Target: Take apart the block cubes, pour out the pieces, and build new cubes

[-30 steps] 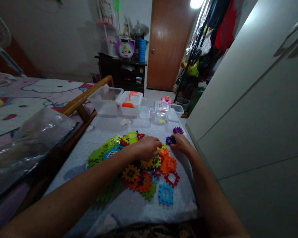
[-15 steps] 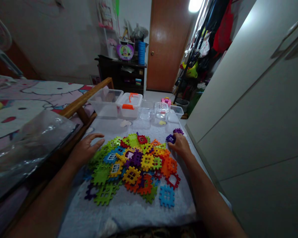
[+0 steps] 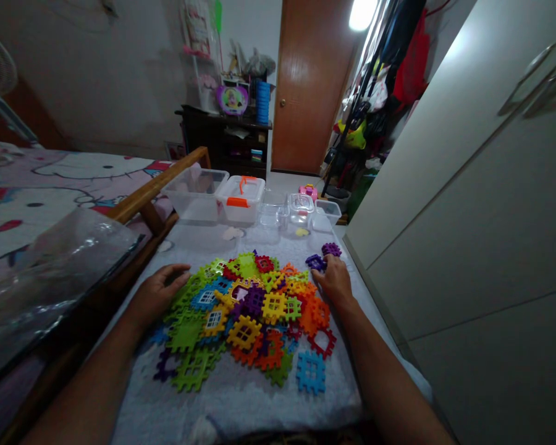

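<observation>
A heap of flat, notched plastic building pieces [image 3: 248, 309] in green, yellow, orange, red, blue and purple lies in the middle of the cloth-covered surface. At the heap's left edge rests my left hand [image 3: 160, 290], thumb and fingers apart, holding nothing. My right hand [image 3: 336, 281] is to the right of the heap, its thumb and forefinger spread beside a purple piece [image 3: 315, 262] that lies on the cloth. Another purple piece [image 3: 332, 249] lies just beyond my right fingertips. A light blue square piece [image 3: 311, 372] sits apart at the near right.
Along the far end stand a clear open bin [image 3: 197, 201], a lidded box with orange clips [image 3: 241, 207] and smaller clear containers [image 3: 301, 210]. A wooden bed rail [image 3: 143, 191] and a plastic bag [image 3: 60, 266] border the left. A pale cabinet [image 3: 467, 216] borders the right.
My right thumb and forefinger have parted from the purple piece, which now lies flatter on the cloth. My left hand has come down slightly beside the heap. The view has shifted a little.
</observation>
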### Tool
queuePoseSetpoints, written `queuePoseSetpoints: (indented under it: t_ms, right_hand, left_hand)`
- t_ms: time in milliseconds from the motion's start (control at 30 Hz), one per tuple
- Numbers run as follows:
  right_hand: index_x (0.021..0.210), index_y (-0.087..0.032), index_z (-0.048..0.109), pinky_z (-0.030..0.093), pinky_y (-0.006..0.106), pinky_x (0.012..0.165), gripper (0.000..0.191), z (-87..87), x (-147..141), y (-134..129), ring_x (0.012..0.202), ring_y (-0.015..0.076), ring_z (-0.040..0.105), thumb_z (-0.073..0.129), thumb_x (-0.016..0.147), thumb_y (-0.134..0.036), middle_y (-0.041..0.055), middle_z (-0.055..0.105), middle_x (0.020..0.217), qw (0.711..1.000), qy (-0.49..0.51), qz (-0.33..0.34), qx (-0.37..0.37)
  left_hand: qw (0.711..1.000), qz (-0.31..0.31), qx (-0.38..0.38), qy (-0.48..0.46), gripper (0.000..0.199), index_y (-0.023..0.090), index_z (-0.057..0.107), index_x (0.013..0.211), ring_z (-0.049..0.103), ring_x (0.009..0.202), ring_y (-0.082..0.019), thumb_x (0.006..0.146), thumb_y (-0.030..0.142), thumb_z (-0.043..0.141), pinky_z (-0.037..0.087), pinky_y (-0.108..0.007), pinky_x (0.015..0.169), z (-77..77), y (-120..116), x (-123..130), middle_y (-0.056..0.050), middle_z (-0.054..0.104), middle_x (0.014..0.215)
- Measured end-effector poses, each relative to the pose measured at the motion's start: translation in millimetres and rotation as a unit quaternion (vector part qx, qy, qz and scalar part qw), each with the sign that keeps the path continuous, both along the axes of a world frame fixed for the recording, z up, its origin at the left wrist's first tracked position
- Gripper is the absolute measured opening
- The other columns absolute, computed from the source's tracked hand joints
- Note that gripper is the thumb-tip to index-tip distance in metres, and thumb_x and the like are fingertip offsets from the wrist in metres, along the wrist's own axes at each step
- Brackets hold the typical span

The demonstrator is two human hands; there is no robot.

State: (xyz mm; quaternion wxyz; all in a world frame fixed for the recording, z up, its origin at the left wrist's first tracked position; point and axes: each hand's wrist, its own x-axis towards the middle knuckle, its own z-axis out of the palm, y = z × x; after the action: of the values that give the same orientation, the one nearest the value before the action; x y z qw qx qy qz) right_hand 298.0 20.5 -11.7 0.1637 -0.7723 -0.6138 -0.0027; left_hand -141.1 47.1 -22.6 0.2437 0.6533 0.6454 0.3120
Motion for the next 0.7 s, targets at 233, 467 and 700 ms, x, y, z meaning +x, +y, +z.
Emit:
queuePoseSetpoints:
  t_ms: [233, 467, 700]
  right_hand:
    - [0.109, -0.016, 0.058, 0.043, 0.033, 0.086, 0.037, -1.6, -7, 9, 0.099, 0.0259, 0.06, 0.065, 0.082, -0.04, 0.0117, 0.066, 0.102, 0.999, -0.008, -0.036, 0.01]
    - [0.113, -0.016, 0.056, 0.043, 0.033, 0.084, 0.04, 2.3, -18, 20, 0.099, 0.0263, 0.062, 0.064, 0.083, -0.042, 0.013, 0.066, 0.104, 0.997, -0.023, -0.077, 0.007]
    - [0.112, -0.018, 0.058, 0.044, 0.034, 0.082, 0.043, 6.8, -20, 14, 0.098, 0.0273, 0.061, 0.064, 0.085, -0.05, 0.0131, 0.067, 0.106, 0.998, -0.032, -0.06, 0.002]
  left_hand:
    - [1.0, -0.014, 0.01, 0.02, 0.056, 0.021, 0.071, 0.106, 0.069, 0.102, -0.031, 0.074, 0.065, 0.057, 0.055, -0.04, 0.093, 0.0, 0, 1, -0.01, 0.073, 0.114]
    - [0.999, -0.035, 0.014, 0.018, 0.057, 0.021, 0.071, 0.107, 0.068, 0.107, -0.03, 0.074, 0.066, 0.059, 0.052, -0.041, 0.098, -0.3, -2, 2, -0.01, 0.072, 0.117]
    - [0.998, -0.051, 0.024, 0.02, 0.054, 0.022, 0.071, 0.105, 0.067, 0.108, -0.03, 0.075, 0.065, 0.059, 0.049, -0.042, 0.102, 1.5, -2, 3, -0.009, 0.07, 0.117]
